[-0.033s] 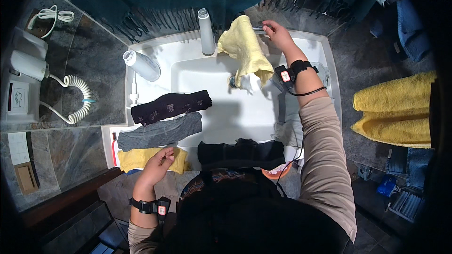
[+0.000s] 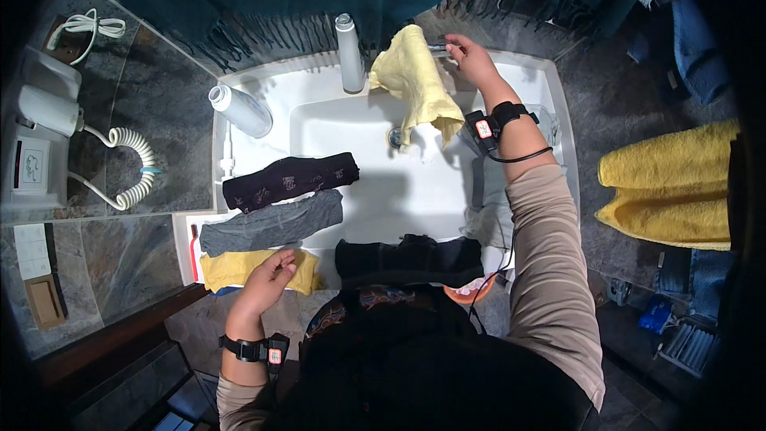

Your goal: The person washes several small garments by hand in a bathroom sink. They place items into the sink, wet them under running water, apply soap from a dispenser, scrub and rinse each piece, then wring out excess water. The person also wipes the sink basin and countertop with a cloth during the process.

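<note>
A pale yellow cloth (image 2: 416, 80) hangs over the middle of the sink's back edge, its lower end above the drain (image 2: 393, 138). Beside its top, my right hand (image 2: 472, 60) has thumb and forefinger at the end of a metal tap lever (image 2: 437, 49); the cloth covers most of the tap. Over a folded yellow cloth (image 2: 223, 270) on the front left rim is my left hand (image 2: 271, 278), fingers loosely bent and apart, with nothing seen in them. Behind that cloth lie a grey cloth (image 2: 271, 222) and a dark patterned cloth (image 2: 291, 180).
A black cloth (image 2: 408, 260) drapes over the front rim of the white sink (image 2: 319, 116). Two pale bottles (image 2: 349, 56) stand at the back and left. Greyish cloths (image 2: 491, 191) lie at the right side. A yellow towel (image 2: 670, 183) hangs right; a hair dryer (image 2: 49, 110) is on the left wall.
The bright white patch under the hanging cloth's lower end looks slightly smaller. Both hands and the cloths keep their places.
</note>
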### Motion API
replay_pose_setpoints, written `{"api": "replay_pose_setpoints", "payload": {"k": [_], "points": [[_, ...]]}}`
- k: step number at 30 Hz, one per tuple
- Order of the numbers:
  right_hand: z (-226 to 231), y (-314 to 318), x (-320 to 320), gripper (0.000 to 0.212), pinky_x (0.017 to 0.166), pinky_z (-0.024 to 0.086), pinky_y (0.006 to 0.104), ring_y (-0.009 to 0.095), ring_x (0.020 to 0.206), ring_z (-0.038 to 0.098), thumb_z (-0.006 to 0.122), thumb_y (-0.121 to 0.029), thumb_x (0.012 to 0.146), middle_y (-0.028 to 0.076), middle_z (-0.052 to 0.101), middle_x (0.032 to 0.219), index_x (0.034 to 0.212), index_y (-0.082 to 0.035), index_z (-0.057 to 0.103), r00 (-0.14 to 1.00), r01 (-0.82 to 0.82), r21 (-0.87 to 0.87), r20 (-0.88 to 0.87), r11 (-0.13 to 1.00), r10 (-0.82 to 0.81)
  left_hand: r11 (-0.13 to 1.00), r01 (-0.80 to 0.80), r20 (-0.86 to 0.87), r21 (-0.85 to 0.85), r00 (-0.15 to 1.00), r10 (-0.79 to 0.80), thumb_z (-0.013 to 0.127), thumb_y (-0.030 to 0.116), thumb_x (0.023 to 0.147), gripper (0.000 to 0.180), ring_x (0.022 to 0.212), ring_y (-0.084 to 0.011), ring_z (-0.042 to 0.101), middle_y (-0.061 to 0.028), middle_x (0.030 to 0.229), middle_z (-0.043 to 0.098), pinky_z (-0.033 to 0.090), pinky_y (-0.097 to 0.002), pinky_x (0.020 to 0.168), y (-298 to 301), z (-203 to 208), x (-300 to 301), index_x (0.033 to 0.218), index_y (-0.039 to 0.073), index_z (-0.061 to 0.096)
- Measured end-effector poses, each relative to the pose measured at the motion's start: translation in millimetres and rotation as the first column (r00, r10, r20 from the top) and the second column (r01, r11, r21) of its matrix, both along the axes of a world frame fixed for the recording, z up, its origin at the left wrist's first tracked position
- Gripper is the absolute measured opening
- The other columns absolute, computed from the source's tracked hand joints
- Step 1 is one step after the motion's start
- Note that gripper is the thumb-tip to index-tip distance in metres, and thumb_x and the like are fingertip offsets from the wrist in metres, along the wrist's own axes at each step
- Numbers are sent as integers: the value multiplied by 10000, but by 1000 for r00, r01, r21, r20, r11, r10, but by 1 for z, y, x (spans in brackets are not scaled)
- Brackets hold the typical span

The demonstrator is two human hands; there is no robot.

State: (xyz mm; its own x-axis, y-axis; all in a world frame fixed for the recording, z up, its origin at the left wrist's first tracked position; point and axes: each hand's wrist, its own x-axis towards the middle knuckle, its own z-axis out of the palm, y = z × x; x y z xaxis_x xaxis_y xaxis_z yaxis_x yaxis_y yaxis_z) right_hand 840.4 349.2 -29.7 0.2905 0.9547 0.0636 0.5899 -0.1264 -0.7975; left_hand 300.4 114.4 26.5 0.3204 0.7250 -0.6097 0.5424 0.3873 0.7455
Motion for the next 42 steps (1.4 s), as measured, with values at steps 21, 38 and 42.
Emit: {"api": "replay_pose_setpoints", "payload": {"k": [21,38,42], "points": [[137,-151,-130,387,693,498,344,277,773,600,521,-5,799,82,571,863,1117,-191,640,898,-192,194,430,962,93,1000,16,67,22,998,-18,527,187,956,385,1122,-169,538,-108,1193,586,418,-274,950,4,12,-30,1292,3,481],[153,-186,-119,158,816,475,267,148,940,575,528,15,855,56,608,985,980,-38,609,956,151,584,-292,798,33,993,47,1,107,999,-48,535,164,947,358,1052,-134,555,-78,1168,613,428,-261,914,-6,12,-84,1270,12,517],[193,-242,-146,76,756,459,282,163,844,566,590,-86,851,53,601,929,803,-41,628,941,-284,421,-50,862,334,992,21,18,124,1000,-24,541,176,942,354,1060,-158,558,-85,1154,615,431,-276,917,-4,19,-96,1253,8,523]]}}
